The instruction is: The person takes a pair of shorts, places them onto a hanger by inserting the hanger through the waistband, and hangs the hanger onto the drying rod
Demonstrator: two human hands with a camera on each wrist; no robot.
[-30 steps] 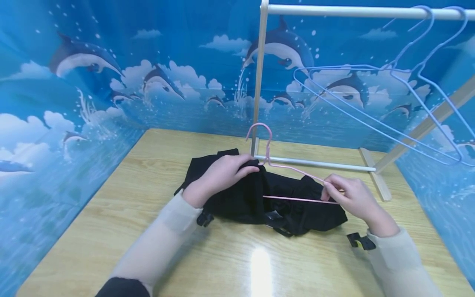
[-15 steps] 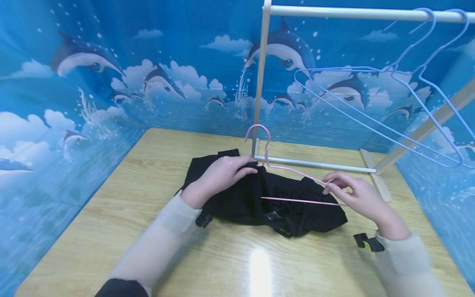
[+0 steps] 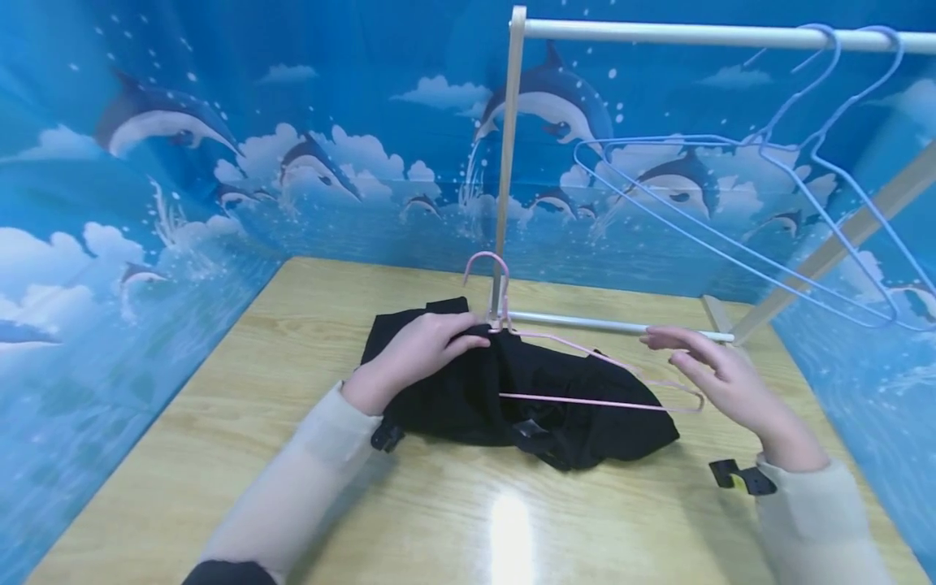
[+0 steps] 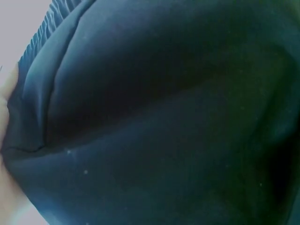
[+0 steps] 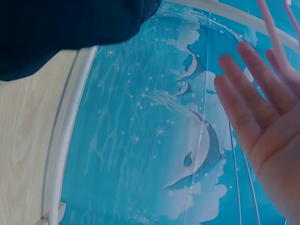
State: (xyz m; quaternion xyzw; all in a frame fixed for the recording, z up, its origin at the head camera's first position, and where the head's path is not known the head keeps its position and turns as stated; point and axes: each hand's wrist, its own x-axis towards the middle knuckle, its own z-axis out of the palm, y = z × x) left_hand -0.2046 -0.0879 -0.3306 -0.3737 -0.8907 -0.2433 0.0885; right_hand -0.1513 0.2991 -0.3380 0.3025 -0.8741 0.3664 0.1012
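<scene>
Left hand [image 3: 420,353] — grip clamped on the black, matte fabric garment [image 3: 446,410], thumb and fingers pinching the folded edge by the hanger's neck. Garment lies bunched on the pale, glossy wood-grain surface [image 3: 439,504]; left wrist view shows smooth cloth with a gathered, ribbed band. Thin pink wire hanger [image 3: 585,400]: left part hidden by the cloth, curved hook up, rounded right end sticking out past the garment. Right hand [image 3: 720,378] — grip apart, fingers spread, holding nothing, near that end. Two slim blue hangers [image 3: 764,134] hang from the smooth white rail [image 3: 658,33].
</scene>
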